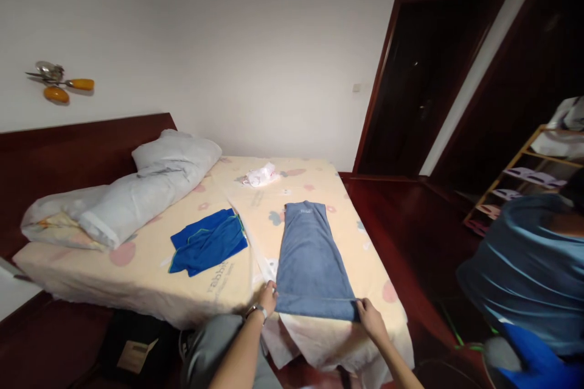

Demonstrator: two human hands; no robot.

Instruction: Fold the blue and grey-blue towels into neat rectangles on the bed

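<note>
Lettering (pixel 306 211) on the grey-blue towel (pixel 312 255), far too small to read! Left forearm (pixel 241 349) and right forearm (pixel 396 355), both cut by the bottom edge. Out right, the draped blue cloth (pixel 515 255) is blurred and sliced off, the rack (pixel 528 147) clipped too! Far left, the edge chops the headboard (pixel 82 141).

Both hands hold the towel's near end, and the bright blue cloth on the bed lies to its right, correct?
No, the head view shows the blue cloth left of the towel; left hand and right hand do hold the near end.
</note>
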